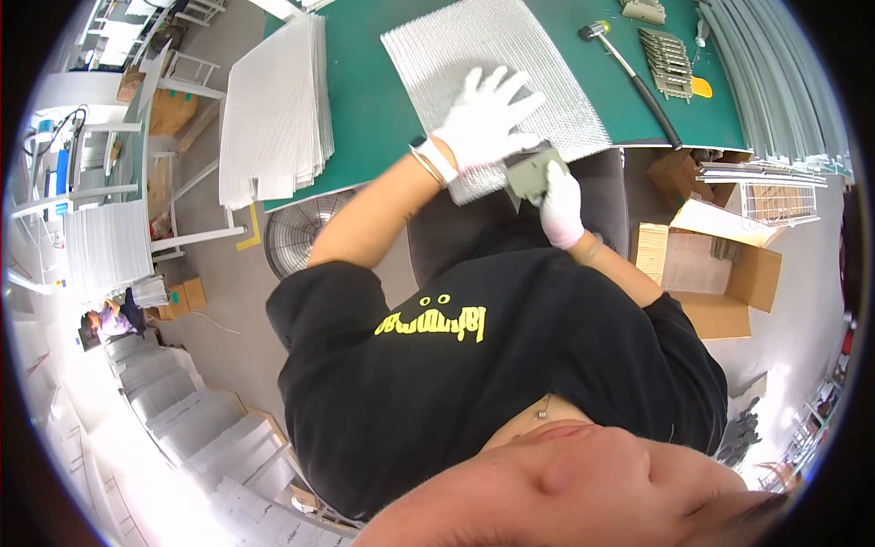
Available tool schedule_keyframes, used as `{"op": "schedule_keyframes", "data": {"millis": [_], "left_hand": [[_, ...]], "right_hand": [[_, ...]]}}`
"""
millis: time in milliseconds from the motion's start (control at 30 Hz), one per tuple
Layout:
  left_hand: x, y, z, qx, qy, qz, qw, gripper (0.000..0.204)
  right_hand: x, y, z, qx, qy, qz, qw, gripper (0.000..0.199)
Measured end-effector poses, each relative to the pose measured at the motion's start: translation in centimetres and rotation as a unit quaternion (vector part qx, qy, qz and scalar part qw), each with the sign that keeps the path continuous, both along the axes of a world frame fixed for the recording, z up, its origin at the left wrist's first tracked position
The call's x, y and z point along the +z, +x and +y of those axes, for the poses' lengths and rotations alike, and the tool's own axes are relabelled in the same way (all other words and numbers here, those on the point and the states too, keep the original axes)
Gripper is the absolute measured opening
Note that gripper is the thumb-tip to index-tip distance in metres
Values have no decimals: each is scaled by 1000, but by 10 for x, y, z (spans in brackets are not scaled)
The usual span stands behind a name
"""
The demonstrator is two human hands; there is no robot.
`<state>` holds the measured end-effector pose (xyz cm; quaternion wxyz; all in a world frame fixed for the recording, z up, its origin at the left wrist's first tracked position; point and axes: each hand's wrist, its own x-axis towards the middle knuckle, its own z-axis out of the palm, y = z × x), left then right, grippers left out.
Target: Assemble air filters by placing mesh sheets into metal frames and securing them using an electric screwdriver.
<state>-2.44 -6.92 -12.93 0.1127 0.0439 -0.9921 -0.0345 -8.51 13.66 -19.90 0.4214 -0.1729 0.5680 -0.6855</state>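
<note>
A square silvery mesh panel [474, 55] lies on the green table [365, 100], its near corner hanging past the table's front edge. My left hand [488, 114], in a white glove, lies flat and spread on the panel near that corner. My right hand [559, 202], also gloved, grips a grey plastic corner piece [531, 173] right at the panel's near edge, touching it.
A stack of similar mesh panels [273, 109] lies at the table's left end. A rubber mallet [629, 68] and a row of grey clips [665, 62] lie at the right. An open cardboard box [711, 273] sits right, a fan [296, 242] left.
</note>
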Motion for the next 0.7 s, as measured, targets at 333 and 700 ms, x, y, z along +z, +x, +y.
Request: {"op": "schedule_keyframes", "data": {"millis": [333, 700], "left_hand": [[2, -4, 69, 107, 27, -24, 994, 61], [9, 9, 94, 95, 54, -29, 994, 60]], "right_hand": [[-4, -42, 15, 13, -10, -17, 1000, 29], [18, -14, 26, -107, -21, -15, 994, 16]]}}
